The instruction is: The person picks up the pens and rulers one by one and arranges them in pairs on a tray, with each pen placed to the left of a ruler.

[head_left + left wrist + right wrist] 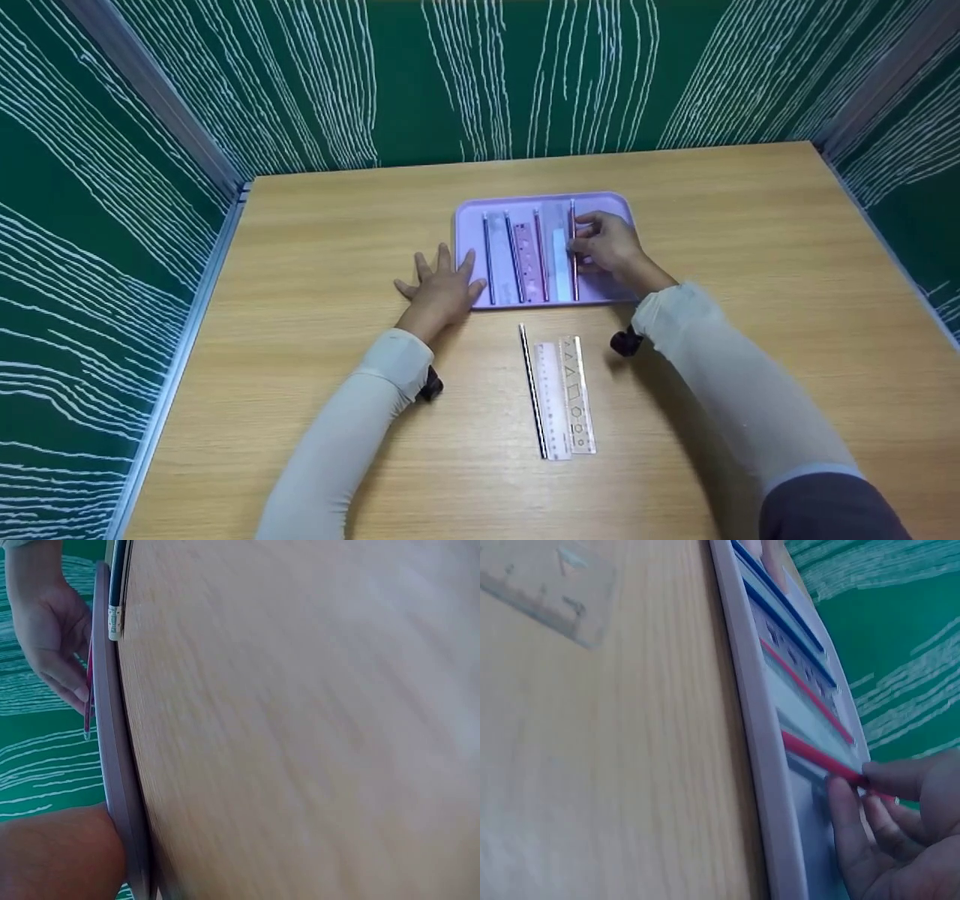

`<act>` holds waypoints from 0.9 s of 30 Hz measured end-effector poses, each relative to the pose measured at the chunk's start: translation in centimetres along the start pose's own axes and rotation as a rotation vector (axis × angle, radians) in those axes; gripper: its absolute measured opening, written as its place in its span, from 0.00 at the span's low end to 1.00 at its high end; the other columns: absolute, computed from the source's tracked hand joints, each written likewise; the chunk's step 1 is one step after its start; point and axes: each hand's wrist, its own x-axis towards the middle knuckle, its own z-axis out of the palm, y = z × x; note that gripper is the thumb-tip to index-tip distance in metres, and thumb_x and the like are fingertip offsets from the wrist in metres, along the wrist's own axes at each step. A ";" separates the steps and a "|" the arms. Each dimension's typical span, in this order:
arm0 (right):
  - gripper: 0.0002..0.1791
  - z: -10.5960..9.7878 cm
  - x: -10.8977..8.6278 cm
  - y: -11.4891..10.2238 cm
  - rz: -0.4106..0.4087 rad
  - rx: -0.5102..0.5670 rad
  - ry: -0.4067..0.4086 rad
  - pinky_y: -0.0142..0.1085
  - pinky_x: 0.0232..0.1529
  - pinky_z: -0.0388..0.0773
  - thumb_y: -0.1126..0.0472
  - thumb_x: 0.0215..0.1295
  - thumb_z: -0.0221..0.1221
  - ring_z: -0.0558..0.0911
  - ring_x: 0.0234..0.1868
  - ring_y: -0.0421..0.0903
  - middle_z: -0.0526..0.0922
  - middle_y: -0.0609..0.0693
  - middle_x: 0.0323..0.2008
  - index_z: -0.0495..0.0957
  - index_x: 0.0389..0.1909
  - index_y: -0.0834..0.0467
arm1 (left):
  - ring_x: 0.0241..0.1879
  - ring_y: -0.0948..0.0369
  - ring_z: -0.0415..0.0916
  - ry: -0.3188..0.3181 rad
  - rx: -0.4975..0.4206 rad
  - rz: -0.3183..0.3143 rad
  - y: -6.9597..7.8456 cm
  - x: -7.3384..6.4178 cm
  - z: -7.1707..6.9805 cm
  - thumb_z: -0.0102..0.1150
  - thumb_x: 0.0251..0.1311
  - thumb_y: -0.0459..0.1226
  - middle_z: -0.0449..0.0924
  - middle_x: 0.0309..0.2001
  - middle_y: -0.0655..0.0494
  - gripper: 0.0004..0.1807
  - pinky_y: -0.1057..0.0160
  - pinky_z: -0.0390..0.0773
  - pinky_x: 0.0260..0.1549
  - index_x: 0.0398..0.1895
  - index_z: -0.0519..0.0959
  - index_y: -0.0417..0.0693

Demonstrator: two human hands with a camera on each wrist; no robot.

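A lilac tray holds pencils and rulers laid side by side. My right hand pinches a red pencil at the tray's right part, beside a pale blue ruler. In the right wrist view, thumb and fingers meet on that red pencil. My left hand lies with fingers spread at the tray's lower left corner, touching its edge. Left of the held pencil are another red pencil, a pink ruler and two dark blue pencils, one of them the leftmost pencil.
On the wooden table, in front of the tray, lie a black-and-white pencil, a clear ruler and a clear stencil ruler. Green walls with white lines border the table at the back and sides.
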 end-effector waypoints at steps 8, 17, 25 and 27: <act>0.28 0.8 -0.8 0.2 -0.099 -0.092 0.092 0.38 0.31 0.88 0.70 0.65 0.65 0.83 0.32 0.42 0.80 0.56 0.45 0.71 0.65 0.67 | 0.78 0.32 0.19 -0.003 -0.002 -0.005 0.0 0.0 0.0 0.36 0.76 0.63 0.27 0.84 0.48 0.35 0.14 0.31 0.62 0.82 0.43 0.76; 0.23 1.0 -1.4 0.6 -0.215 -0.312 0.189 0.23 0.25 0.78 0.67 0.61 0.67 0.78 0.24 0.34 0.86 0.58 0.40 0.77 0.57 0.70 | 0.78 0.31 0.20 -0.002 -0.012 0.007 0.0 0.0 0.0 0.36 0.76 0.63 0.28 0.84 0.47 0.35 0.14 0.31 0.61 0.82 0.45 0.75; 0.24 0.8 -2.3 0.6 -0.221 -0.293 0.168 0.28 0.26 0.81 0.67 0.63 0.65 0.80 0.26 0.38 0.84 0.59 0.39 0.75 0.59 0.70 | 0.78 0.30 0.20 -0.007 -0.006 0.003 0.0 -0.1 0.0 0.35 0.76 0.63 0.27 0.84 0.48 0.35 0.14 0.31 0.61 0.82 0.44 0.75; 0.23 0.7 -2.6 0.6 -0.218 -0.261 0.153 0.31 0.28 0.84 0.67 0.65 0.64 0.82 0.26 0.39 0.84 0.59 0.39 0.74 0.60 0.70 | 0.78 0.30 0.20 -0.009 -0.002 0.004 0.1 -0.1 -0.1 0.35 0.76 0.63 0.27 0.84 0.48 0.36 0.14 0.31 0.61 0.82 0.44 0.75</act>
